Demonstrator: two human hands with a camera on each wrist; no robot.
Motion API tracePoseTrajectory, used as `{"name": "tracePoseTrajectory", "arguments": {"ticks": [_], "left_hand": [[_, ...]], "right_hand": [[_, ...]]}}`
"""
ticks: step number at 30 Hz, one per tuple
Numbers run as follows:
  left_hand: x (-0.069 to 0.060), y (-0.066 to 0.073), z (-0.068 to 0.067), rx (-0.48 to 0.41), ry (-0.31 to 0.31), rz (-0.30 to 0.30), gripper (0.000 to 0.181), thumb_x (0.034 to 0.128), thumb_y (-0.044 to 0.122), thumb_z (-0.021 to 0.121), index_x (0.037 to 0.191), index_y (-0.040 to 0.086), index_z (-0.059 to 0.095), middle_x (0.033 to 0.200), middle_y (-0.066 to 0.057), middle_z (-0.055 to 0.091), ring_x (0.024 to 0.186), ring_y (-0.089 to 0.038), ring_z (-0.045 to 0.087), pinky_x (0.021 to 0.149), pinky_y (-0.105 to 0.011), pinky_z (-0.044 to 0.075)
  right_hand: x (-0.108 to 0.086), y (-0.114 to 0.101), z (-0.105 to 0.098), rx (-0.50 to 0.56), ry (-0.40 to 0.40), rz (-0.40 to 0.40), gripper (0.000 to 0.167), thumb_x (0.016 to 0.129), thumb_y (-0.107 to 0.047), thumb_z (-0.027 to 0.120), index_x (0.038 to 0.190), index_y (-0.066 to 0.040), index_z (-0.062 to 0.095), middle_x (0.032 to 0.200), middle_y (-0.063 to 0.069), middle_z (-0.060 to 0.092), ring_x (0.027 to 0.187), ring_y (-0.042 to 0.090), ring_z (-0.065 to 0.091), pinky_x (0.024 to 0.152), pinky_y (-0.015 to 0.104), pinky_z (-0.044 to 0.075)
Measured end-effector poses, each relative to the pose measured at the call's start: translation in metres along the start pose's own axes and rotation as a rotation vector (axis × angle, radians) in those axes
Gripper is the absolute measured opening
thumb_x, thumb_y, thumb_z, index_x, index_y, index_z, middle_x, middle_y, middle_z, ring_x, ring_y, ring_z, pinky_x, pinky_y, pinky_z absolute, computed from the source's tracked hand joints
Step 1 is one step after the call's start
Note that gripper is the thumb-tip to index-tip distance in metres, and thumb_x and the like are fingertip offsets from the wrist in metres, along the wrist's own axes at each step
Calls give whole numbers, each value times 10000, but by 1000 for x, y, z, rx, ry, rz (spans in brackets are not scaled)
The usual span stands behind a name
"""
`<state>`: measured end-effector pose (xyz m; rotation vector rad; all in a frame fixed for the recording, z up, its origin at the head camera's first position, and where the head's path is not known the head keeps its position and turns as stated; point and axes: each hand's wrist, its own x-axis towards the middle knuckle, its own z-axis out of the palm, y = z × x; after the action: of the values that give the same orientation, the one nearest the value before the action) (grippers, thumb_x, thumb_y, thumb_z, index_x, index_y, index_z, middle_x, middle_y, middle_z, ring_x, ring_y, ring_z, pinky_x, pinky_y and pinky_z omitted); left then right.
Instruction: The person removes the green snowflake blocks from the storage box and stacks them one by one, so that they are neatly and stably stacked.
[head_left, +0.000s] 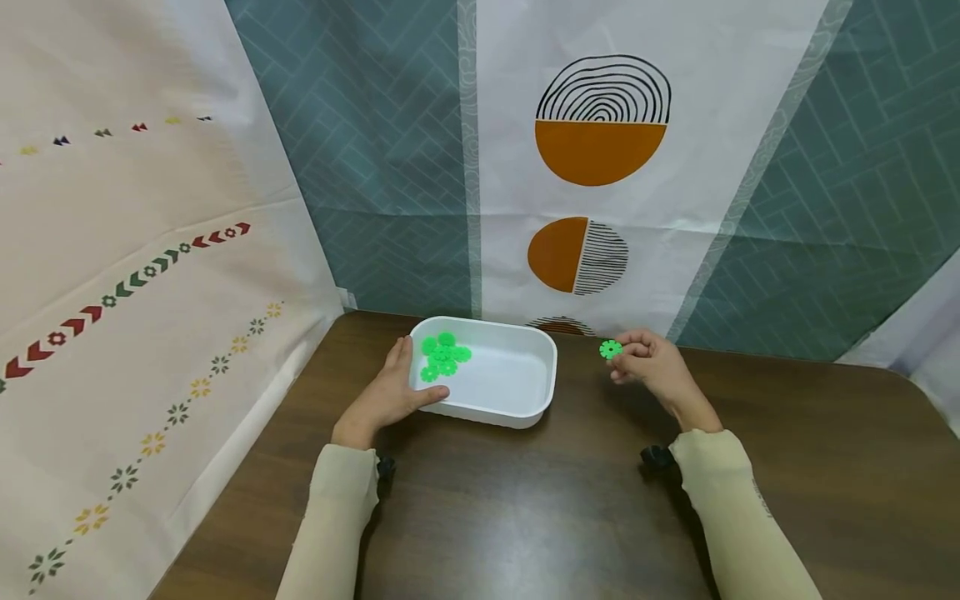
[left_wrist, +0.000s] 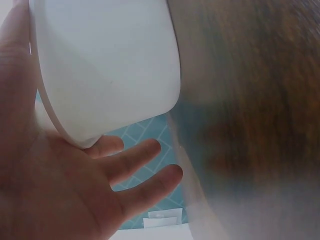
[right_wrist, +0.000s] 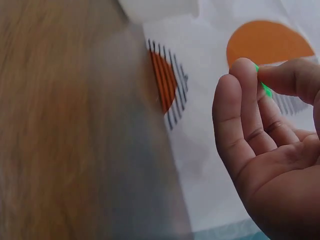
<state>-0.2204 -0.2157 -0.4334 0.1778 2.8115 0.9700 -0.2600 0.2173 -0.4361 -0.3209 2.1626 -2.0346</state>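
Note:
A white rectangular tray (head_left: 502,367) stands on the table, with several green notched plastic discs (head_left: 444,354) gathered at its left end. My left hand (head_left: 390,393) rests against that end, the thumb along the front rim and the fingers reaching toward the back. In the left wrist view, this hand (left_wrist: 75,185) lies along the tray wall (left_wrist: 110,65) with several fingers extended. Right of the tray, my right hand (head_left: 654,367) pinches one green notched disc (head_left: 611,349) above the table. The right wrist view shows only its green edge (right_wrist: 267,90) between thumb and fingers.
The brown wooden table (head_left: 517,500) reaches back to a patterned wall hanging (head_left: 397,158). A pale cloth (head_left: 187,350) with a flower pattern borders the left side. Black wrist devices (head_left: 657,457) are visible by the sleeves.

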Motion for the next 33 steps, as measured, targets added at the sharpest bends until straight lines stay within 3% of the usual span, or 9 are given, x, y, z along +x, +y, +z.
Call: {"name": "tracePoseTrajectory", "arguments": {"ticks": [8, 13, 26, 33], "left_hand": [[0, 0, -1, 4, -5, -11, 1274, 841, 648, 718, 1598, 43, -109, 1668, -186, -76, 1505, -403, 116, 1155, -556, 235], [0, 2, -1, 4, -5, -13, 1261, 850, 606, 736, 1598, 33, -102, 1666, -196, -68, 1501, -415, 120, 1151, -570, 233], [-1, -1, -2, 2, -13, 4, 1261, 856, 549, 758, 1586, -5, -108, 1658, -210, -115, 1499, -436, 98, 1150, -572, 232], [-1, 1, -2, 20, -27, 1, 1350, 798, 620, 779, 1581, -2, -127, 1657, -184, -159, 1505, -423, 74, 1154, -551, 240]], "right_hand": [[0, 19, -17, -167, -4, 152, 356, 992, -78, 631, 1267, 114, 513, 993, 227, 648, 710, 216, 660, 668, 364, 590], [-1, 27, -25, -229, -14, 217, 383, 982, -76, 642, 1290, 107, 506, 925, 187, 641, 659, 221, 641, 612, 360, 581], [0, 31, -22, -443, -23, 227, 328, 982, -81, 638, 1247, 82, 534, 767, 130, 601, 578, 231, 588, 520, 359, 539], [1, 28, -19, -522, -3, 235, 285, 974, -89, 652, 1204, 57, 565, 766, 128, 590, 568, 233, 587, 530, 372, 540]]}}
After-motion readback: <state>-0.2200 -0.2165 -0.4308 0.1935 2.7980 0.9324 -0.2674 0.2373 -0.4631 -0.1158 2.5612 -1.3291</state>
